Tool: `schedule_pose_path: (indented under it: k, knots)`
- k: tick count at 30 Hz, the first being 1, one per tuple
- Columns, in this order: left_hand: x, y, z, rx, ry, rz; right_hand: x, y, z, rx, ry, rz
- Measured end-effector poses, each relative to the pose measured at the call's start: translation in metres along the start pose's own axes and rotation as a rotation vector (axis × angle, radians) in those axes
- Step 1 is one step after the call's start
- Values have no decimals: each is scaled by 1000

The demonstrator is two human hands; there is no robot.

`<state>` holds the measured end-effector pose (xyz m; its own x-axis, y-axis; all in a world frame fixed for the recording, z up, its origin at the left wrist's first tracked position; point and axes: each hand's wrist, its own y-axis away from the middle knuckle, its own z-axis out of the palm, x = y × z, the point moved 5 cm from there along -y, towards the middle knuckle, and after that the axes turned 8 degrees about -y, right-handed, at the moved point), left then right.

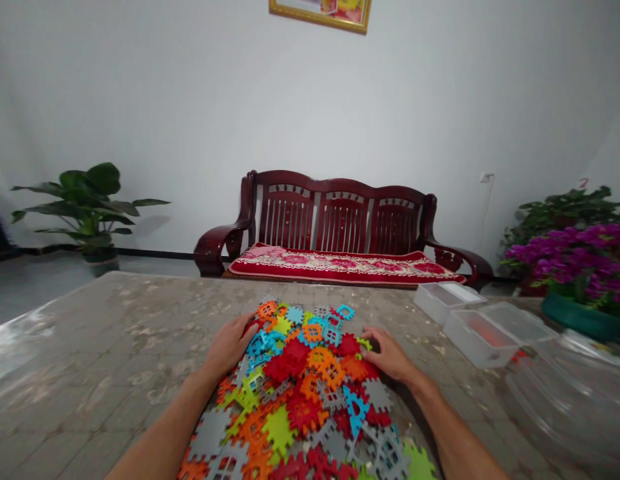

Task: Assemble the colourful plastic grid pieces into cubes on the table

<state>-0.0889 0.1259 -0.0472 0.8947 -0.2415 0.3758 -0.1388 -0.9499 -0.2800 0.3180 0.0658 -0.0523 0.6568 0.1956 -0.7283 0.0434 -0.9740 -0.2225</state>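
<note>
A pile of plastic interlocking building pieces [295, 360] in red, orange, blue, green and grey spreads over the table in front of me. My left hand [233, 341] rests against the pile's left edge, its fingers stretched out beside red and blue pieces. On the opposite edge lies my right hand [389, 353], thumb and fingers apart, touching or close beside a red piece [349, 345] and a small green piece [364, 344]. Neither hand grips a piece. A blue triangular piece [356, 410] sits between my forearms, among grey ones.
Clear plastic boxes [477, 343] stand on the table [115, 373] to the right, one with orange-red contents. Nearer is a large transparent container [575, 393]. Purple flowers [580, 257] in a teal pot stand behind. A wooden bench [340, 220] and a leafy plant [93, 200] are beyond the table.
</note>
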Motion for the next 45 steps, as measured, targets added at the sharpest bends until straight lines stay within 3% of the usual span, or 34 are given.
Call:
schedule_pose_path:
  k: [5, 11, 18, 27, 31, 40, 45]
  knots:
    - [0, -1, 1, 19, -3, 11, 5, -3, 3, 37, -198, 18]
    - [-1, -2, 1, 39, 15, 13, 38, -14, -18, 309, -257, 82]
    - [-2, -3, 3, 34, -1, 30, 50, -10, -47, 497, 19, 64]
    - [-6, -4, 6, 57, -3, 38, 7, -8, -23, 251, 362, 100]
    - [-5, -5, 4, 50, -1, 32, 8, -12, -20, 163, 434, 88]
    - [-5, -4, 6, 44, -24, 44, 44, -20, -31, 245, 474, 126]
    - [-6, -3, 6, 57, -32, 51, 37, -19, -36, 354, 465, 76]
